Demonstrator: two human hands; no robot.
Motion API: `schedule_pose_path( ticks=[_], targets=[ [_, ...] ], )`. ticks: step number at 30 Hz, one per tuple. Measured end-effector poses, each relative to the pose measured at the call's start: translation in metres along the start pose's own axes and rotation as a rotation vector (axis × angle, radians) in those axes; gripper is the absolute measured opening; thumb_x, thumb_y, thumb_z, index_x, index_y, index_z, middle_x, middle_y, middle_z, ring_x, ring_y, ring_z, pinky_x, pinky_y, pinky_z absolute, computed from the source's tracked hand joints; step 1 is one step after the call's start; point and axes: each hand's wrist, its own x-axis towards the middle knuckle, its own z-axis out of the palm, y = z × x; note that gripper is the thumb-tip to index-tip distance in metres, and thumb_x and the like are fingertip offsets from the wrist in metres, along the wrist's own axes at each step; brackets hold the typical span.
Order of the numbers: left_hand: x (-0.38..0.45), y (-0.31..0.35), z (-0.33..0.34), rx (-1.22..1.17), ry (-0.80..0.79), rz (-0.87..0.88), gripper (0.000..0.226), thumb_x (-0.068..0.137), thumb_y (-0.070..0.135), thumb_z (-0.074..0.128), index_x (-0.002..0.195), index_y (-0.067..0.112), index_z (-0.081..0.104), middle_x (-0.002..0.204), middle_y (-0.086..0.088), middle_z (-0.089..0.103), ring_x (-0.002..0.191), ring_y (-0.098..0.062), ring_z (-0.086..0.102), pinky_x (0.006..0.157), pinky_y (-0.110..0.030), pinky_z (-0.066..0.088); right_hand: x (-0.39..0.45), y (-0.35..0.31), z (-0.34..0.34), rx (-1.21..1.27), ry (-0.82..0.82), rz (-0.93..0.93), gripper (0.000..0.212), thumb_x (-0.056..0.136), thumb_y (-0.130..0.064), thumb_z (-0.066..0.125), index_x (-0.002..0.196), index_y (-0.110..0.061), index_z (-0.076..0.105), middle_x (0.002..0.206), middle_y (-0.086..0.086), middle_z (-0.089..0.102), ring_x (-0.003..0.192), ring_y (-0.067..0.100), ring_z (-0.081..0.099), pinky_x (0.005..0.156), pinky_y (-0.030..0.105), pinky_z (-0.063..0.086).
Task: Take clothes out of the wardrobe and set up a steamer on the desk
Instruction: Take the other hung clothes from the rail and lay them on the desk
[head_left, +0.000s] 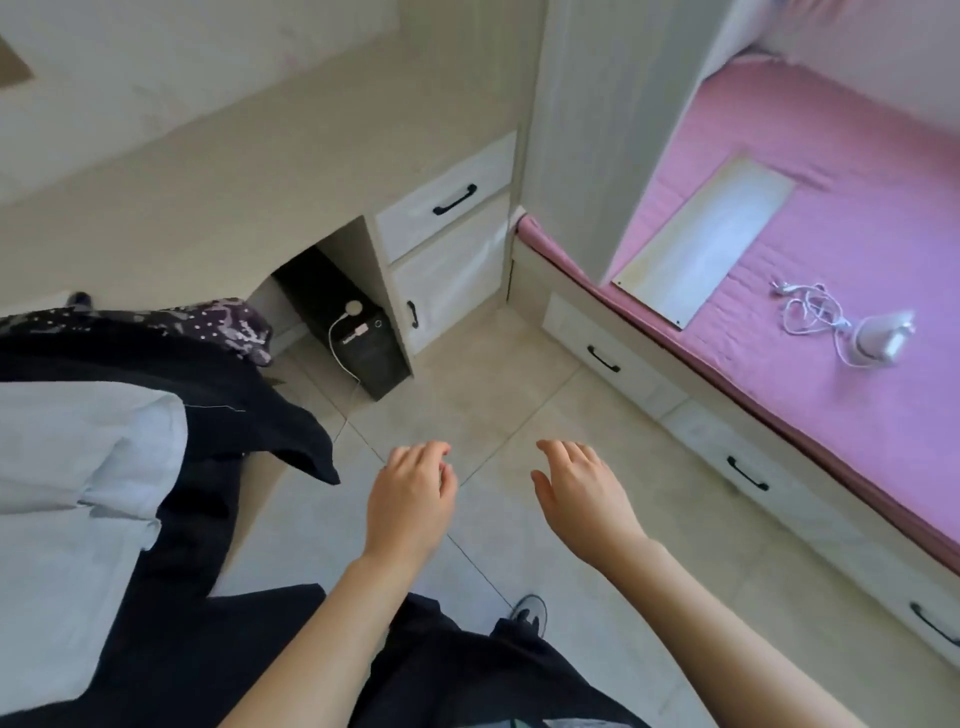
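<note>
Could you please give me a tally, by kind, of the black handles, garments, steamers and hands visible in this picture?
Black handles: 5, the desk drawer, desk door and three bed drawers.
Garments: 3, dark clothing, white shirt, patterned purple cloth.
Steamers: 1, the white steamer on the pink bed.
Hands: 2, left hand, right hand.
Total: 11.

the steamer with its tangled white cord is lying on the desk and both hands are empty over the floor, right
Not quite. The head view shows the steamer with its tangled white cord lying on the pink bed, not on the desk. The rest holds: the left hand and right hand are both empty over the tiled floor.
</note>
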Motion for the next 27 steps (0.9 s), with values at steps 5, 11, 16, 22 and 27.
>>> schedule_pose_path(
  ticks=[5,11,16,22,27],
  targets=[
    [0.006,0.069,0.042,-0.005,-0.073,0.117,0.023,0.095,0.018,0.051,0.113,0.014,0.063,0.102,0.002,0.068,0.1,-0.018,0.056,0.076,-0.03,0.049,-0.038,0.074,-0.011,0.017,0.052,0.129,0.041,0.1,-0.03,0.042,0.137,-0.012,0.045,0.132,0.004,0.055,0.125,0.026,0.046,0.103,0.033,0.036],
    [0.018,0.134,0.078,0.027,-0.167,0.243,0.02,0.094,0.02,0.049,0.109,0.016,0.063,0.1,0.003,0.067,0.099,-0.019,0.055,0.073,-0.032,0.048,-0.069,0.137,-0.022,0.047,0.116,0.266,0.04,0.099,-0.029,0.044,0.134,-0.01,0.048,0.128,0.006,0.057,0.123,0.027,0.048,0.102,0.034,0.039],
    [0.034,0.173,0.099,0.038,-0.229,0.297,0.021,0.095,0.02,0.047,0.11,0.017,0.061,0.1,0.006,0.064,0.101,-0.016,0.053,0.067,-0.031,0.046,-0.075,0.175,-0.028,0.084,0.137,0.363,0.04,0.1,-0.029,0.042,0.135,-0.01,0.046,0.13,0.006,0.056,0.124,0.026,0.046,0.103,0.033,0.038],
    [0.068,0.204,0.126,0.038,-0.265,0.323,0.02,0.094,0.02,0.048,0.109,0.017,0.061,0.098,0.007,0.064,0.1,-0.017,0.052,0.067,-0.03,0.042,-0.063,0.217,-0.037,0.104,0.136,0.443,0.039,0.099,-0.028,0.042,0.134,-0.01,0.047,0.129,0.005,0.056,0.124,0.025,0.046,0.102,0.033,0.038],
    [0.119,0.223,0.156,0.062,-0.302,0.31,0.02,0.094,0.021,0.048,0.109,0.018,0.061,0.097,0.006,0.065,0.097,-0.018,0.053,0.07,-0.031,0.042,-0.026,0.262,-0.057,0.102,0.127,0.478,0.037,0.099,-0.028,0.042,0.131,-0.01,0.049,0.126,0.006,0.058,0.122,0.027,0.047,0.098,0.034,0.04]
  ],
)
